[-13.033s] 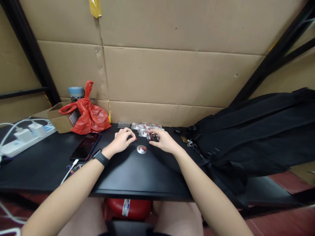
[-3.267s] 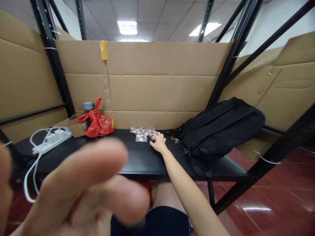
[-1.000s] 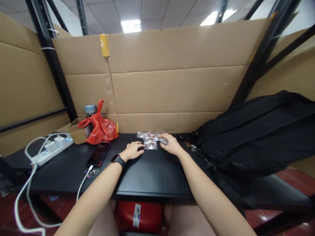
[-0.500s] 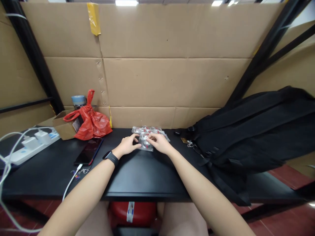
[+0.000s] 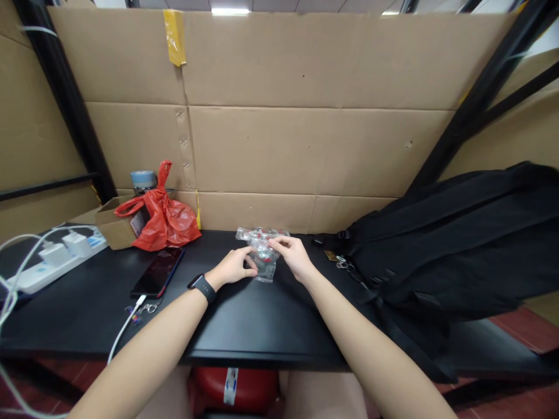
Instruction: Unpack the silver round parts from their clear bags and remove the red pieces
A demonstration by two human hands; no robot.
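Observation:
A clear plastic packet [image 5: 265,271] with something small, shiny and partly red inside stands out in front of a pile of similar clear packets [image 5: 248,234] on the black table [image 5: 262,326]. My right hand [image 5: 296,256] pinches its upper right part between thumb and fingers. At the packet's left edge is my left hand [image 5: 233,266], wearing a black watch [image 5: 202,288]. Its thumb and curved fingers are apart, the tips close to or touching the plastic. What exactly the packets contain is too small to make out.
To the left are a red plastic bag [image 5: 168,224], a cardboard box [image 5: 114,224], a phone [image 5: 158,272], a white power strip [image 5: 39,267] and a charging cable [image 5: 124,331]. A black backpack [image 5: 458,244] and keys [image 5: 344,263] lie right. Cardboard [image 5: 279,151] walls the back.
The front packet has come nearer to me, out from the pile, and more of its clear lower part shows. Both hands stay beside it. The view has shifted slightly.

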